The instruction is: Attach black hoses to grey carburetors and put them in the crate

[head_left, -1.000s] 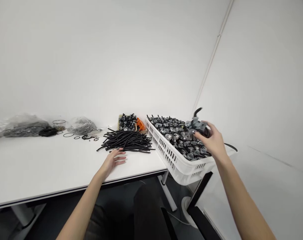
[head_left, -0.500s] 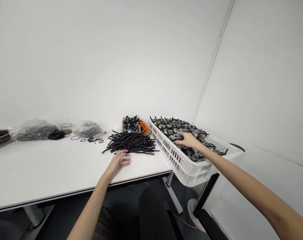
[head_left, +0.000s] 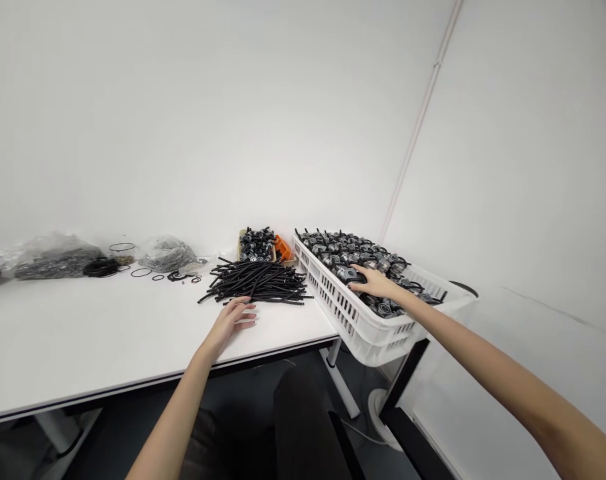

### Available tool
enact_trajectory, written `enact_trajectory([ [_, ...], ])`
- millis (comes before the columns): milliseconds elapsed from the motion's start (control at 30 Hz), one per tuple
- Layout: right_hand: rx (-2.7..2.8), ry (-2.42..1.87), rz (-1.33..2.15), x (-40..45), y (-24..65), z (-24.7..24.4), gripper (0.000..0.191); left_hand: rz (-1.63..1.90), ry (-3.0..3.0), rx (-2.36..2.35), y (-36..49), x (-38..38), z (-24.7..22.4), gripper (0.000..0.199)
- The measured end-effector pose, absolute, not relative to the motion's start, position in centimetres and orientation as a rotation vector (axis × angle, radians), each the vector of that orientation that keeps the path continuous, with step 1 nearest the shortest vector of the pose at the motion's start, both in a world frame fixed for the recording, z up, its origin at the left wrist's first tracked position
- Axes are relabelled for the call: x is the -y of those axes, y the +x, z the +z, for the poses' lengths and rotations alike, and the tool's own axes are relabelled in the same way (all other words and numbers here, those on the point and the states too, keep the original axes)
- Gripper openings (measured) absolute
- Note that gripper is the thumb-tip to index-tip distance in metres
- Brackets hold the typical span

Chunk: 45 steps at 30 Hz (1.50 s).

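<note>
My right hand [head_left: 374,281] is inside the white basket [head_left: 350,327], with thumb and fingers round a grey metal fitting [head_left: 345,273] that has a short black tube on it. Many similar fittings fill the basket; my fingers partly hide the one I grip. Over the white table, my left hand [head_left: 231,322] is open, its fingers slightly bent and apart. Its fingertips are by the near edge of a pile of black rubber tubes [head_left: 257,280]. I cannot tell whether they touch the tubes.
Behind the tubes stand a tray of small black and metal parts [head_left: 257,245] and an orange bin [head_left: 283,249]. Plastic bags [head_left: 57,257], a black coil [head_left: 101,267] and loose rings [head_left: 141,273] lie farther left. The basket overhangs the right end of the table [head_left: 107,333].
The view has turned slightly, so the table and basket sit a little further left and higher. Both hands stay nearly in place, the right still at the fitting.
</note>
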State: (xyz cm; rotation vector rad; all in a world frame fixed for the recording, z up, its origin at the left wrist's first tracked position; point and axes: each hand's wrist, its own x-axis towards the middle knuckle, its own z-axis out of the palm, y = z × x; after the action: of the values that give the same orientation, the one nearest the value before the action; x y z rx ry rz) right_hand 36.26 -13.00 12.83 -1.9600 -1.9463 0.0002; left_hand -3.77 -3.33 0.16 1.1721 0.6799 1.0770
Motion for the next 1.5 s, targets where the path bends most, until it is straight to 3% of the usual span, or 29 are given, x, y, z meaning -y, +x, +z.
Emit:
enact_trajectory([
  [367, 2.086, -1.941, 0.172, 14.7, 36.5, 13.2, 0.093, 1.08, 1.194, -0.685, -3.9, 3.3, -0.2, 0.041],
  [933, 1.941, -1.87, 0.131, 12.7, 37.5, 13.6, 0.067, 1.073, 1.209, -0.708, -3.8, 3.2, -0.2, 0.041],
  [1100, 1.883, -1.917, 0.048, 11.7, 37.5, 14.6, 0.047, 1.079, 1.214, -0.723, -3.7, 3.3, 0.1, 0.039],
  [1500, 2.018, -1.877, -0.042, 14.8, 35.1, 12.8, 0.062, 1.072, 1.216, -0.722, -3.6, 3.4, 0.2, 0.041],
])
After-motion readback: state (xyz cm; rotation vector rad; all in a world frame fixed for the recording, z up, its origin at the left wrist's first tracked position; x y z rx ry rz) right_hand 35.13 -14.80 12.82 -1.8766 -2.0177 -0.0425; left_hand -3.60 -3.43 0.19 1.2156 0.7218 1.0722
